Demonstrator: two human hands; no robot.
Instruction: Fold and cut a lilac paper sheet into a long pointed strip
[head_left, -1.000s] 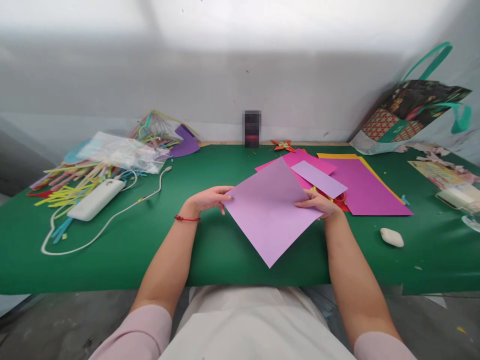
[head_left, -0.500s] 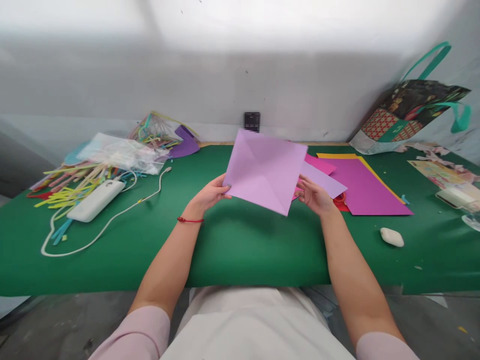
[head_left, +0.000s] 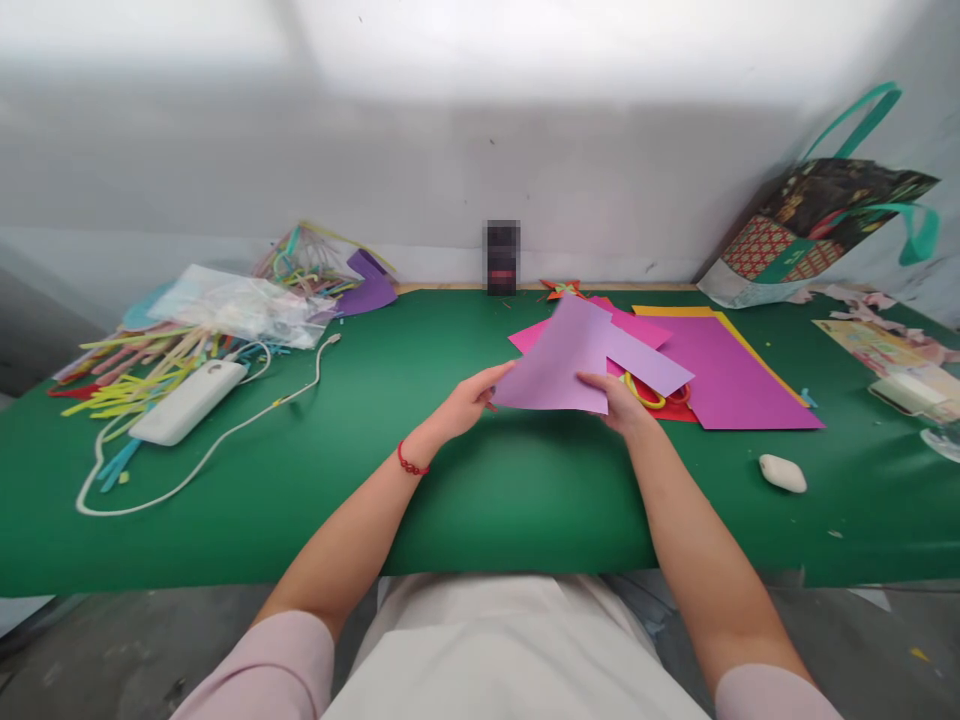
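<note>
The lilac paper sheet is held above the desk, tilted and slightly curved. Its near edge ends in 2 corners.

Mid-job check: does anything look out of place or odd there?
Mostly loose clutter: colored strips sprawl at the left, with a white device among them, its cable curling over the green table. Crumpled pink scraps lie far right, where a patterned bag leans askew. The handheld lilac sheet shows no visible tear.
</note>
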